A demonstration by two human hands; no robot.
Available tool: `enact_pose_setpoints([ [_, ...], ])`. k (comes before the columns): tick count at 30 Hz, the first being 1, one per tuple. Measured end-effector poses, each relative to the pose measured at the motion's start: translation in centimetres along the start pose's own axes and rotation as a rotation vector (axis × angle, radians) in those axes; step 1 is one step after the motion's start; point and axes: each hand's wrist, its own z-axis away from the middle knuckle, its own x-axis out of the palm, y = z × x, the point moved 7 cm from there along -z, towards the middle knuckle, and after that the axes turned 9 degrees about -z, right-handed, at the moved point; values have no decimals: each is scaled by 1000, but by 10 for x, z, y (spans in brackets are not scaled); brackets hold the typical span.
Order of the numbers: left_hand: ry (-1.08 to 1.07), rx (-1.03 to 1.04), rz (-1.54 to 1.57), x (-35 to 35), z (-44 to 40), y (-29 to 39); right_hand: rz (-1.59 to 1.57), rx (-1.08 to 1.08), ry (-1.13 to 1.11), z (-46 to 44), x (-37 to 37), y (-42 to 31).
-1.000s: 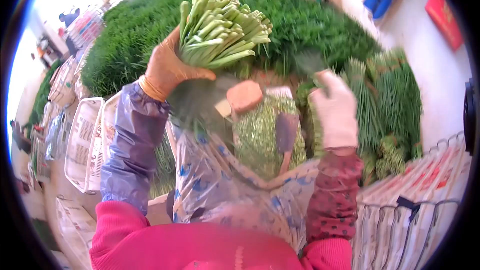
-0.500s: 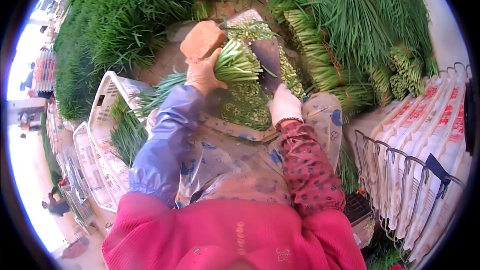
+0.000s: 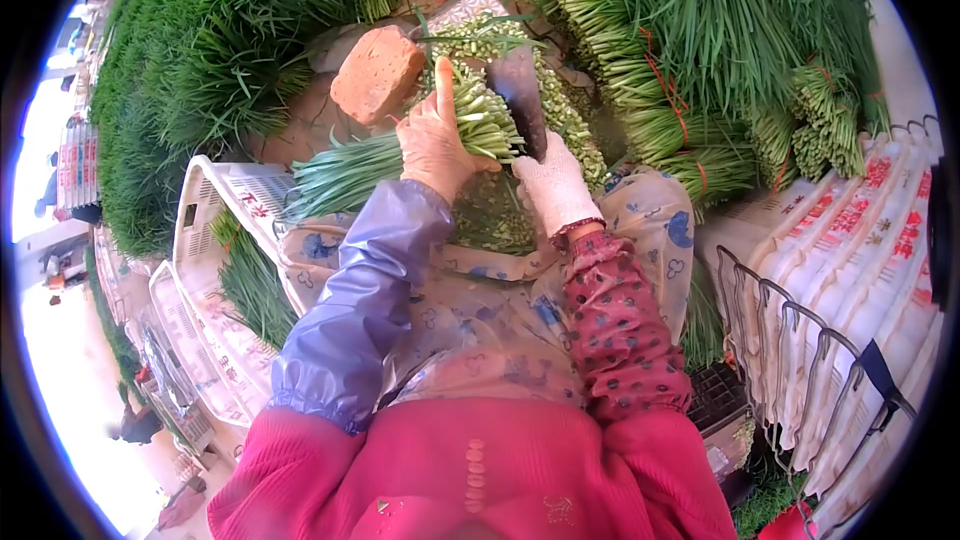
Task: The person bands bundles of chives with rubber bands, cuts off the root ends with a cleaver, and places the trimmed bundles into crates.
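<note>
My left hand [image 3: 435, 145], in a thin tan glove, grips a bunch of garlic chives [image 3: 365, 172]. One of its fingers points up, and the pale stem ends face right. My right hand [image 3: 560, 183], in a white knit glove, is closed around the cleaver [image 3: 518, 95]; its handle is hidden in the hand. The dark blade stands close beside the stem ends; I cannot tell whether it touches them. Cut stem pieces [image 3: 490, 225] lie beneath and around both hands. To the left of the blade, a reddish brick [image 3: 378, 75] rests beyond my left hand.
Loose green chives [image 3: 200, 80] are heaped at the far left. Tied chive bundles [image 3: 640, 90] are stacked at the right. A white plastic basket [image 3: 195, 240] holding chives stands at my left. Printed white plastic crates [image 3: 840, 270] and a metal wire rack [image 3: 800, 315] are at my right.
My left hand has shifted right with the bunch, away from the brick. The cleaver and my right hand have moved slightly left and up. The camera view has shifted a little.
</note>
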Motion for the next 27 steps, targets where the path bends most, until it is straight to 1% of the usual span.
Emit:
enact_pose_setpoints([
  [1, 2, 0, 7, -7, -5, 5, 93, -25, 0, 2, -4, -4],
  [2, -124, -45, -121, -10, -9, 9, 411, -151, 79, -1, -10, -6],
  [3, -251, -90, -252, -7, -11, 9, 414, -154, 76, 9, -10, -19],
  [4, -302, -83, -280, -3, -16, 10, 488, -115, 117, 24, -16, -31],
  [5, -300, -88, -281, -3, -22, 9, 561, -78, 159, 36, -20, -37],
  [6, -321, -82, -263, -2, -25, 9, 537, -170, 237, 41, -25, -36],
  [7, -343, -76, -245, 0, -25, 8, 537, -173, 231, 47, -26, -35],
  [8, -267, -70, -45, -6, -24, 6, 474, -227, 276, 55, -30, -40],
  [9, -265, -72, -50, 0, -23, -9, 407, -282, 323, 62, -34, -44],
  [10, -52, 143, 186, 0, -25, -14, 323, -408, 341, 64, -36, -41],
  [11, 160, 361, 418, -8, -19, -20, 312, -408, 341, 61, -38, -34],
  [12, 143, 396, 601, -7, -16, -28, 256, -367, 315, 57, -40, -26],
  [13, 139, 399, 590, -5, -13, -37, 199, -326, 287, 53, -39, -18],
  [14, 127, 383, 575, -6, -12, -44, -6, -329, 272, 55, -36, -18],
  [15, 117, 365, 560, -6, -10, -50, -15, -326, 268, 57, -35, -21],
  [16, 123, 326, 624, -7, -6, -57, -18, -207, 225, 57, -34, -20],
  [17, 121, 326, 615, -7, -4, -60, -20, -90, 182, 56, -31, -17],
  [19, -39, 158, 694, 4, -4, -76, -50, -47, 147, 45, -28, -1],
  [20, 0, 246, 634, 12, -7, -83, -51, 30, 133, 40, -26, 10],
  [21, -3, 247, 632, 8, -4, -79, -48, 105, 117, 35, -25, 22],
  [22, 53, 279, 402, 2, -2, -71, 22, 156, 45, 29, -25, 33],
  [23, 112, 309, 172, -3, -2, -65, 22, 151, 48, 28, -25, 35],
  [24, 86, 284, 56, 2, -3, -64, 405, 154, 50, 28, -27, 37],
  [25, 94, 285, 59, 2, -4, -61, 789, 154, 52, 28, -29, 36],
  [26, -64, 200, 10, 11, -6, -58, 823, 180, -71, 37, -23, 28],
  [27, -223, 111, -37, 21, -5, -60, 831, 177, -71, 36, -22, 31],
])
